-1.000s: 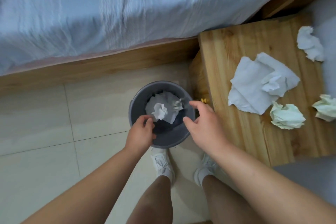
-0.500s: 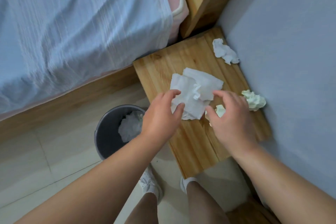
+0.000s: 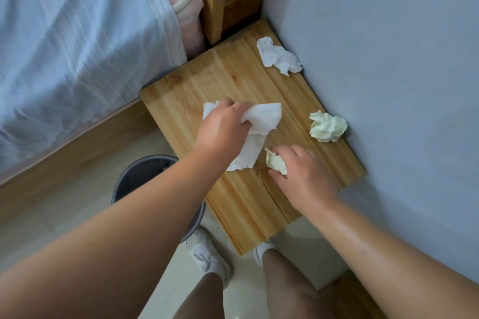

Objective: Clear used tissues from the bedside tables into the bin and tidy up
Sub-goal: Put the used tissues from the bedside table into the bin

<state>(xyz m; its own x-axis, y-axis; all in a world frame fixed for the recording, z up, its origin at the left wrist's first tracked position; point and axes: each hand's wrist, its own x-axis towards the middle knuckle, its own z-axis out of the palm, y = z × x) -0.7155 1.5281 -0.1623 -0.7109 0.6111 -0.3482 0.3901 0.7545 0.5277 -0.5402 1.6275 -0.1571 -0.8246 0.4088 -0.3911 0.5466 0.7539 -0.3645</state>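
White tissue point(image 3: 261, 122) gripped by L hand point(image 3: 223, 132); R hand point(image 3: 303, 176) clutches crumpled tissue point(image 3: 276, 163).

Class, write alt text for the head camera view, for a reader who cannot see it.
Seen from above, a person's left hand bunches a large white tissue on a wooden bedside table, while the right hand closes on a pale green wad. Two more crumpled tissues lie near the wall; a grey bin stands on the floor beside the bed.

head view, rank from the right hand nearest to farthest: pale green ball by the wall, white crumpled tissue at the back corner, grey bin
From the right hand:
1. Pale green ball, just beyond it by the wall.
2. Grey bin, on the floor to its left.
3. White crumpled tissue, at the table's back corner.
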